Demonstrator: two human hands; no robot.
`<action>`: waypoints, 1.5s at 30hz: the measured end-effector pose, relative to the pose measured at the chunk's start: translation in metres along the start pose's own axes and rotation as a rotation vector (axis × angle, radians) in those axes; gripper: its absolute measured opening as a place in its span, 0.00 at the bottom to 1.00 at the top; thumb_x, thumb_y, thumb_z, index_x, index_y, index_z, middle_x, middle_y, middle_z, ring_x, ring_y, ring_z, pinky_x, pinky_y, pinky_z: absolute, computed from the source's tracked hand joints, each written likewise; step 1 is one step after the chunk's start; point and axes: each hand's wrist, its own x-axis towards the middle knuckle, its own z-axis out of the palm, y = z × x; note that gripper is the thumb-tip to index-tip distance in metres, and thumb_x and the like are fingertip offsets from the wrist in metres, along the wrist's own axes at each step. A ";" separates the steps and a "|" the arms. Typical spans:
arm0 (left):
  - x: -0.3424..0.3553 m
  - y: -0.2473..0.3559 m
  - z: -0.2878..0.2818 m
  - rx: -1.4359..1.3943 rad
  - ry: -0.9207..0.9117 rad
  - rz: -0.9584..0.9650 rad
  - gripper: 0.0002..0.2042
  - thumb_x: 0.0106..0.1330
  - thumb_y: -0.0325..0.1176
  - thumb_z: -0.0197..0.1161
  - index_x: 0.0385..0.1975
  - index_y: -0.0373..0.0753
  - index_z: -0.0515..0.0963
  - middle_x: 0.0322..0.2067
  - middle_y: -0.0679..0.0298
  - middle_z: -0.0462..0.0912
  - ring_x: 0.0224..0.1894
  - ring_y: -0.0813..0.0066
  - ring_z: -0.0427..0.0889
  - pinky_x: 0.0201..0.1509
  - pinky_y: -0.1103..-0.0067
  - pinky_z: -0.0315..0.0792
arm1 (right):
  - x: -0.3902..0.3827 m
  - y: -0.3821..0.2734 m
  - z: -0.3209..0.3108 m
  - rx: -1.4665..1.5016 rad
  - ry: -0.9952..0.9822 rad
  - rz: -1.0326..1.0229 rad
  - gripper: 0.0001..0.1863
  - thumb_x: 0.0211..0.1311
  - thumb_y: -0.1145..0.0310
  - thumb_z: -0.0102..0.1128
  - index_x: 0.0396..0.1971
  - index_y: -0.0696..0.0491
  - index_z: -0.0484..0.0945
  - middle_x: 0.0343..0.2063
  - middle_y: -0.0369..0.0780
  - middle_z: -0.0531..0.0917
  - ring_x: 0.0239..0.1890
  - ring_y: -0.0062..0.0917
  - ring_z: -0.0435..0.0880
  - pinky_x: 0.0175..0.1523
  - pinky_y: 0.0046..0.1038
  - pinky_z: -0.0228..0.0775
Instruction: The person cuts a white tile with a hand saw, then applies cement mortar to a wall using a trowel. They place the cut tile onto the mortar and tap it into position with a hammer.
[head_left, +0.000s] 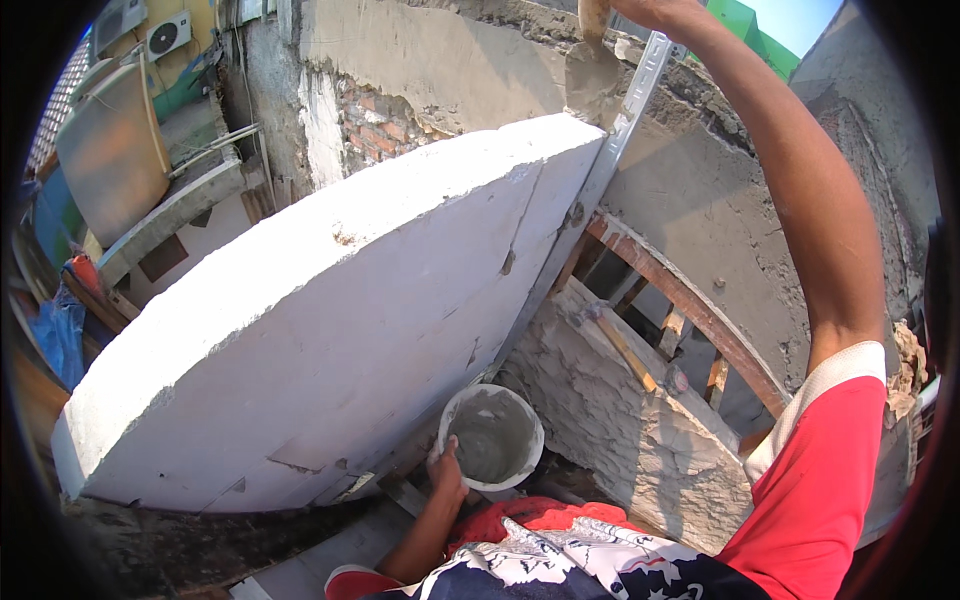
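My left hand (448, 470) is closed on the rim of a white bucket (538, 440), which is tilted so its inside shows. Grey wet mortar (490, 435) coats the bucket's inside. High above, my right arm reaches up to the rough plastered wall (450, 55). My right hand (648, 10) is mostly cut off by the upper edge. Just left of it, a tan piece (593, 20) lies against the wall; its kind cannot be made out. A long pale metal profile (625, 120) runs down the end of the white wall, below my right hand.
A thick white wall (350, 330) with a rough top fills the left and middle. To the right are a red-brown beam (690, 300), a wooden stick (625, 350) and a rough mortar-covered surface (620, 410). Blue plastic (58, 335) and an outdoor air-conditioner unit (168, 37) show far left.
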 end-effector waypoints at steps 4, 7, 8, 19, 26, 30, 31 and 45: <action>-0.001 -0.008 0.007 -0.003 -0.086 -0.029 0.21 0.74 0.37 0.66 0.62 0.33 0.80 0.56 0.59 0.84 0.56 0.67 0.81 0.62 0.71 0.73 | 0.001 0.026 -0.007 0.096 0.056 0.038 0.15 0.69 0.64 0.61 0.49 0.57 0.81 0.44 0.51 0.87 0.48 0.42 0.87 0.51 0.41 0.80; 0.004 -0.012 0.001 -0.038 -0.073 -0.021 0.22 0.74 0.37 0.66 0.63 0.33 0.79 0.57 0.58 0.84 0.57 0.66 0.81 0.62 0.71 0.73 | 0.010 0.026 -0.010 0.186 0.084 0.038 0.16 0.69 0.64 0.61 0.50 0.57 0.80 0.45 0.51 0.87 0.49 0.42 0.87 0.52 0.41 0.79; 0.007 -0.014 -0.002 -0.050 -0.082 -0.006 0.22 0.74 0.37 0.66 0.64 0.33 0.78 0.58 0.58 0.83 0.57 0.65 0.81 0.62 0.71 0.73 | 0.013 0.026 -0.014 0.211 0.087 0.042 0.16 0.69 0.63 0.61 0.50 0.57 0.80 0.45 0.51 0.87 0.49 0.42 0.87 0.52 0.41 0.79; -0.007 0.003 -0.004 -0.041 0.022 -0.052 0.21 0.74 0.36 0.66 0.62 0.34 0.79 0.55 0.59 0.84 0.55 0.64 0.82 0.63 0.69 0.73 | 0.022 0.033 -0.013 0.352 0.150 0.029 0.20 0.69 0.60 0.62 0.53 0.57 0.76 0.47 0.50 0.85 0.52 0.41 0.85 0.55 0.41 0.77; -0.002 0.004 -0.006 -0.027 0.008 0.005 0.19 0.74 0.36 0.67 0.60 0.34 0.81 0.54 0.60 0.84 0.55 0.66 0.81 0.62 0.69 0.73 | 0.021 0.038 -0.006 0.347 0.195 0.003 0.21 0.70 0.60 0.62 0.54 0.57 0.75 0.48 0.50 0.84 0.54 0.41 0.84 0.56 0.41 0.76; -0.007 0.008 -0.002 -0.032 0.019 -0.057 0.18 0.74 0.36 0.67 0.59 0.34 0.81 0.53 0.60 0.85 0.55 0.67 0.81 0.62 0.69 0.73 | 0.018 0.046 0.017 0.300 0.228 -0.027 0.20 0.70 0.59 0.62 0.54 0.57 0.75 0.49 0.50 0.84 0.54 0.41 0.83 0.57 0.41 0.75; -0.005 0.005 -0.006 0.008 0.014 -0.007 0.18 0.74 0.36 0.67 0.59 0.34 0.81 0.53 0.59 0.85 0.55 0.67 0.81 0.61 0.69 0.73 | 0.020 0.049 0.026 0.273 0.254 -0.052 0.20 0.70 0.59 0.62 0.54 0.57 0.75 0.49 0.49 0.84 0.54 0.41 0.83 0.58 0.41 0.75; 0.007 -0.017 -0.024 0.006 -0.019 0.036 0.19 0.74 0.35 0.65 0.61 0.34 0.80 0.56 0.58 0.83 0.58 0.65 0.80 0.64 0.67 0.72 | 0.027 0.033 -0.031 0.397 0.074 0.091 0.19 0.69 0.59 0.62 0.51 0.57 0.77 0.48 0.47 0.84 0.53 0.39 0.83 0.59 0.39 0.75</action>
